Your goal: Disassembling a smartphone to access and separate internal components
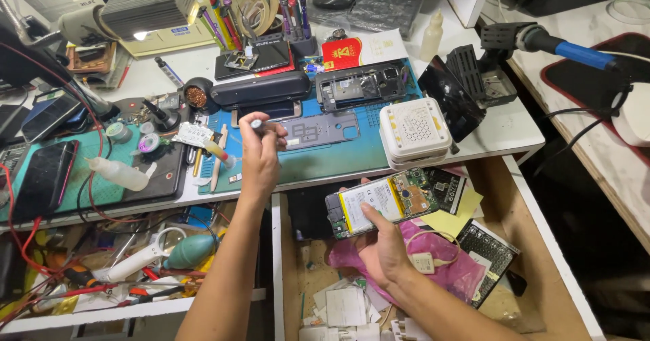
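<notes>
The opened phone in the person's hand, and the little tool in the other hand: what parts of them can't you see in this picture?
- Opened phone, head view: its underside and near edge are hidden by the right hand holding it.
- Small tool, head view: only its tip shows above the left hand; the closed fingers hide the rest, so its kind is unclear.
- Parts on the phone's circuit board: too small to tell apart.

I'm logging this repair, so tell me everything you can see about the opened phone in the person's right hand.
The opened phone has its back cover off. A large pale battery with a yellow edge fills the middle, with green circuit board showing at both ends inside a dark frame. It lies nearly flat, slightly tilted, long side across the view, above an open drawer just below the bench edge. The right hand grips it from underneath, thumb resting on the battery. Nothing else touches it; the left hand holds a small tool apart from it.
</notes>
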